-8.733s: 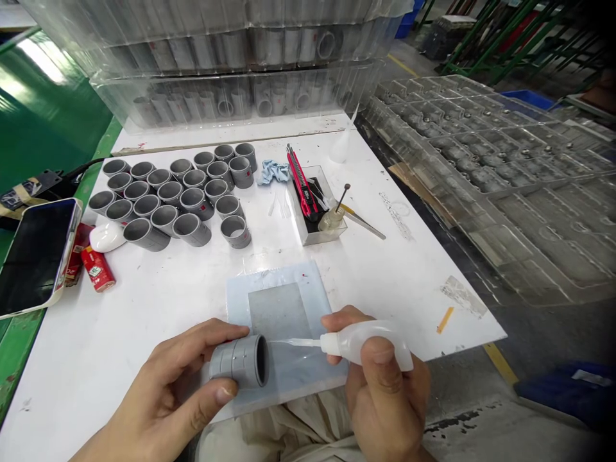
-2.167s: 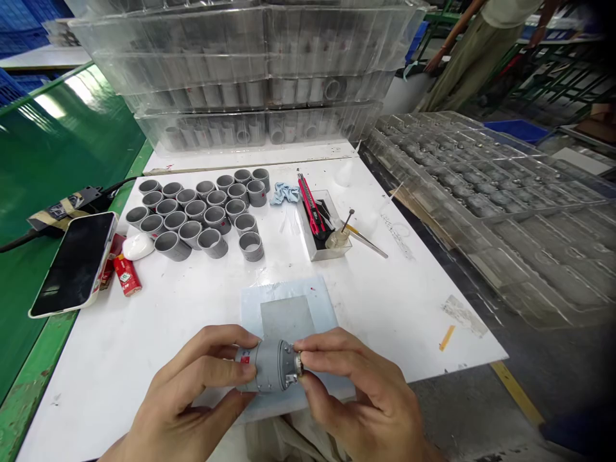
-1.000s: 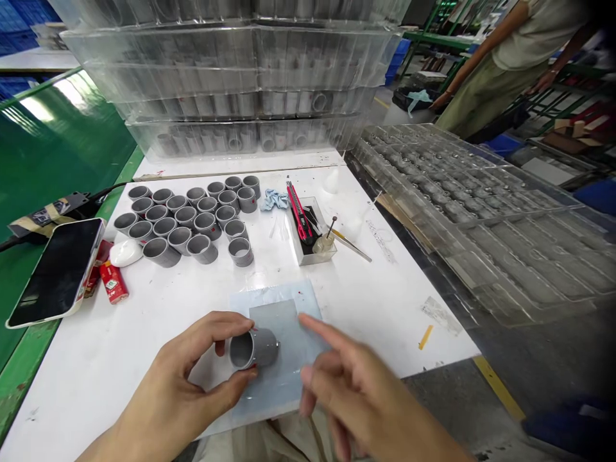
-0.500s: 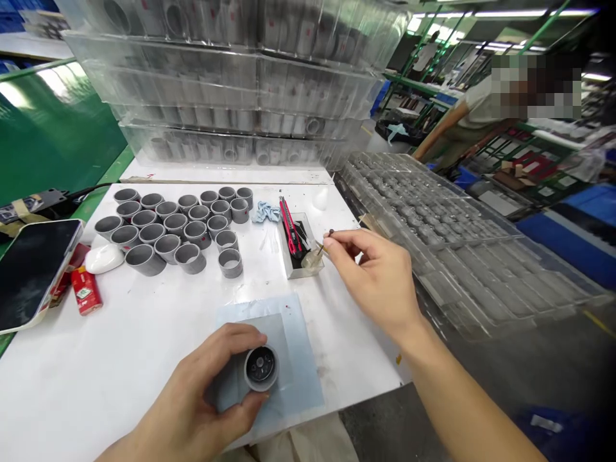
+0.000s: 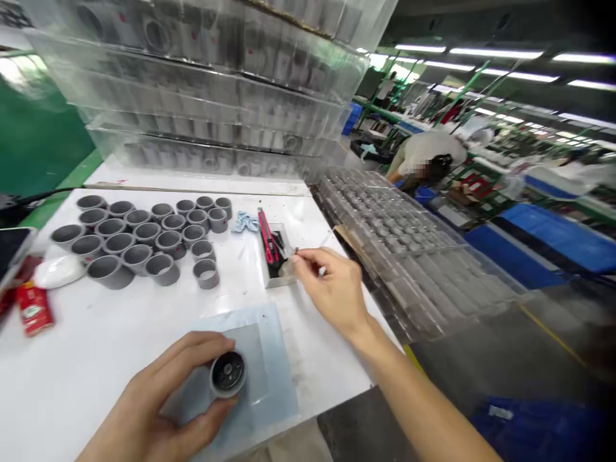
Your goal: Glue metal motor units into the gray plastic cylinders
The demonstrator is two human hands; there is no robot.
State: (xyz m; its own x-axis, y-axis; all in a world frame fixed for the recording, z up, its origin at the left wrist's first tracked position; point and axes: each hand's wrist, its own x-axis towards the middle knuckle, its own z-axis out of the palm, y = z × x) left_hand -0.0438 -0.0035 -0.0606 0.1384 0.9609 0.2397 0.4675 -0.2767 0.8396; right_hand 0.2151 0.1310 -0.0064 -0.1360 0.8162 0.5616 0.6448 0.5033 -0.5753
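Note:
My left hand (image 5: 166,391) grips a short grey tube (image 5: 213,384) between thumb and fingers, its open end facing up. Inside it sits a round black part (image 5: 228,370) with small holes. Under them lies a light blue sheet (image 5: 282,378). My right hand (image 5: 332,289) pinches a thin stick with a dark end (image 5: 296,251), mostly hidden by the fingers. It is held by a small clear container (image 5: 287,272) at the corner of a shallow box (image 5: 267,274). A red utility knife (image 5: 267,236) leans in that box.
Several grey rings (image 5: 110,277) stand grouped at the left, near a white rounded object (image 5: 58,272) and a red packet (image 5: 34,309). Stacked clear trays (image 5: 192,138) rise behind. Crumpled blue cloth (image 5: 246,222) lies mid-table. More clear trays (image 5: 414,244) stand right. A person (image 5: 428,154) bends beyond.
The view has swung right, so the table things appear further left. Both hands keep their grips and nearly the same places over the table. The person behind has bent down.

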